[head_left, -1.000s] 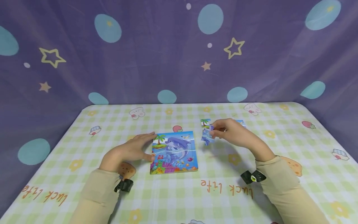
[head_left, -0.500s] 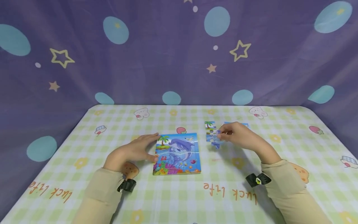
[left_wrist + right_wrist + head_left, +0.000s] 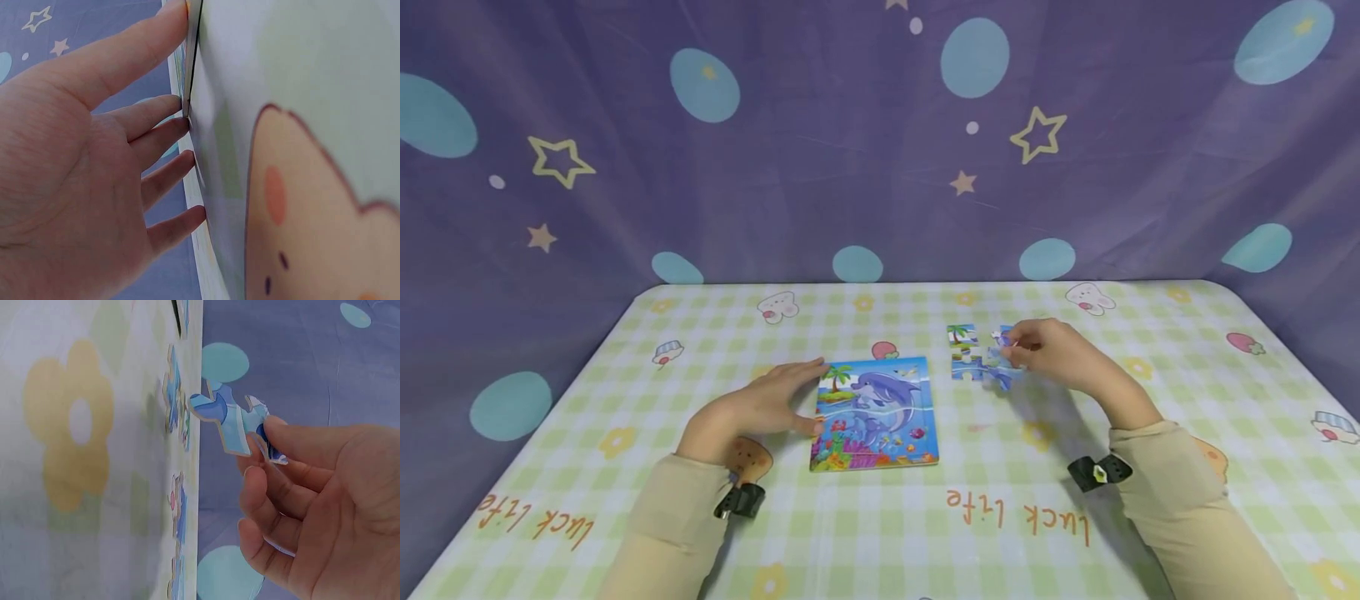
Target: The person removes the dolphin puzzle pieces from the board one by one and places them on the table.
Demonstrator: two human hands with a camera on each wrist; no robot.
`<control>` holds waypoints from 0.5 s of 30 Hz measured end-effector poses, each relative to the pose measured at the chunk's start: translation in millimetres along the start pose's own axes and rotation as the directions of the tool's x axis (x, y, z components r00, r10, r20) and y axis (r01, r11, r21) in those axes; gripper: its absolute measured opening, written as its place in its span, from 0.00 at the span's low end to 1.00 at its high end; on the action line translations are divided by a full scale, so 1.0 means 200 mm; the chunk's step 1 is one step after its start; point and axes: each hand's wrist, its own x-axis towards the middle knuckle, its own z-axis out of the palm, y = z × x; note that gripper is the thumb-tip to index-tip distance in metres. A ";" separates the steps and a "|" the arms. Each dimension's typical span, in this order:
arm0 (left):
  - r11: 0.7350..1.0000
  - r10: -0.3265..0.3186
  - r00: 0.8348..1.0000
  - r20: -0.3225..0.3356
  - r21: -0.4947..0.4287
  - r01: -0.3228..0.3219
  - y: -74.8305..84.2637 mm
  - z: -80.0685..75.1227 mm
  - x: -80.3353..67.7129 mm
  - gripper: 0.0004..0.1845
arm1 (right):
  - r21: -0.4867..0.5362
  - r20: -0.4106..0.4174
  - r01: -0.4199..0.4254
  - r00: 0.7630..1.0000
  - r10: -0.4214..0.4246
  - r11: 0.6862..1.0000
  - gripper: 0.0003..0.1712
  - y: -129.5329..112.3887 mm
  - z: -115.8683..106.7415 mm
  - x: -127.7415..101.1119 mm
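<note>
My left hand point(image 3: 756, 404) lies along the left side of a square dolphin picture board point(image 3: 876, 417). In the left wrist view its fingers are straight, with the thumb and fingertips at the board's edge. My right hand point(image 3: 1063, 358) pinches a blue-and-white jigsaw puzzle piece point(image 3: 234, 428) between thumb and index finger, raised off the table in the right wrist view. Its other fingers curl loosely beneath. Beside it in the head view lie a palm-tree puzzle piece point(image 3: 961, 336) and a blue puzzle piece point(image 3: 966, 367). The right hand partly hides more pieces behind it.
A green-and-white checked tablecloth point(image 3: 880, 542) with printed flowers and lettering covers the table. Beyond its far edge hangs a purple curtain point(image 3: 820, 167) with stars and ovals. Several loose puzzle pieces point(image 3: 179, 512) show edge-on in the right wrist view.
The right hand has moved a little to the right with the held puzzle piece, uncovering more of the pieces on its left. The left hand stays at the board. The head view has shifted slightly.
</note>
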 end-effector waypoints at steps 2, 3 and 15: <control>1.000 0.001 1.000 -0.001 0.000 -0.001 0.00 0.00 0.00 0.48 | -0.014 -0.007 -0.005 1.000 0.005 1.000 0.15 0.01 -0.01 0.00; 1.000 0.001 1.000 0.000 -0.001 -0.001 0.00 0.00 0.00 0.48 | -0.022 -0.008 -0.009 1.000 0.009 1.000 0.15 0.02 -0.01 0.00; 1.000 0.000 1.000 0.003 -0.002 0.000 0.00 0.00 0.00 0.48 | -0.116 0.009 -0.028 1.000 0.029 0.993 0.19 0.09 -0.04 0.00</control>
